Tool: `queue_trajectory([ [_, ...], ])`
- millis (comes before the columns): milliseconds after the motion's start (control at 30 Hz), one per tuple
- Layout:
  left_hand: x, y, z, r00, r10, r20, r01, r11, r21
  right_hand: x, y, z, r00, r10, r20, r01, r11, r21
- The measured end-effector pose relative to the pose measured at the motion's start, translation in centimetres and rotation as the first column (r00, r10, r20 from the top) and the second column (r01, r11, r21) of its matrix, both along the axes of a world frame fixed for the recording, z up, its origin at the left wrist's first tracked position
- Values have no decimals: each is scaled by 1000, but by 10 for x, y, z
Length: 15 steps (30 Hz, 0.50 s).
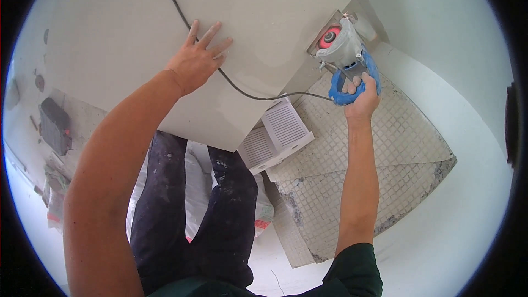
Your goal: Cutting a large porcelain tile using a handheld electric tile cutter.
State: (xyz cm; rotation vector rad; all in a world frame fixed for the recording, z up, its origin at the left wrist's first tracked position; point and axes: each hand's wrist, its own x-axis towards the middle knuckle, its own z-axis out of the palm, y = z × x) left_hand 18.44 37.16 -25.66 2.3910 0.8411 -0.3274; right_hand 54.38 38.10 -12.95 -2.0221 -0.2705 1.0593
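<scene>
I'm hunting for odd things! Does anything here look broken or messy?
Yes. The gridded slabs on the right have dark, ragged edges that look chipped, unlike the straight-edged big panel. The dark trousers are spotted white. The cord of the blue-handled power tool runs awkwardly under the left hand.

Plain off-white wall (440, 5) is seen at upper right, met by a whitish floor (456, 214). A dark upright strip (511, 126), unclear, is set by the floor's far right edge. Grid-textured slabs (396, 126) are laid on the floor; a white slotted plastic stand (286, 124) is placed by their left edge. Floor's left side is littered with rubble (55, 179). Room is lit softly, evenly.
</scene>
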Motion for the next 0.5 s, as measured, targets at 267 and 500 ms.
queue_trajectory([
  [267, 0, 5, 4, 999, -21, -31, 19, 998, -53, -4, 1, 2, 999, -32, 0, 32, 999, -24],
  [500, 0, 7, 3, 1000, -14, -14, 14, 999, -33, -2, -1, 2, 1000, -4, 12, 4, 1000, -14],
])
